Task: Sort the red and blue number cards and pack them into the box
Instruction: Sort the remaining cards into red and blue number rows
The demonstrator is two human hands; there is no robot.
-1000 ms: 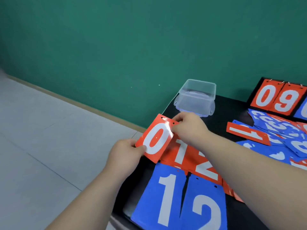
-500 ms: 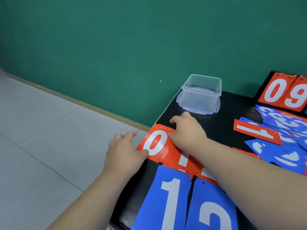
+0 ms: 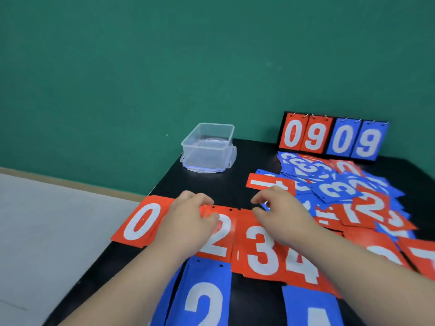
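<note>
A row of red cards lies along the black table (image 3: 256, 151): the red 0 card (image 3: 143, 222) at the left edge, then the red 2 card (image 3: 221, 241), red 3 card (image 3: 259, 248) and red 4 card (image 3: 301, 264). My left hand (image 3: 188, 220) covers the spot between 0 and 2, and its thumb and fingers pinch the 2 card's top left corner. My right hand (image 3: 280, 208) hovers over the 3 card's top edge with fingers apart, holding nothing. The clear plastic box (image 3: 208, 147) stands empty at the back left.
Blue 2 card (image 3: 204, 300) and blue 4 card (image 3: 313, 309) lie nearest me. A loose pile of mixed cards (image 3: 341, 189) fills the right side. A flip scoreboard (image 3: 334, 137) stands against the green wall. The table's left edge drops to grey floor.
The red 0 card, held up in both hands a second ago, now lies flat at the row's left end. Both hands have shifted right, and my view has swung right too.
</note>
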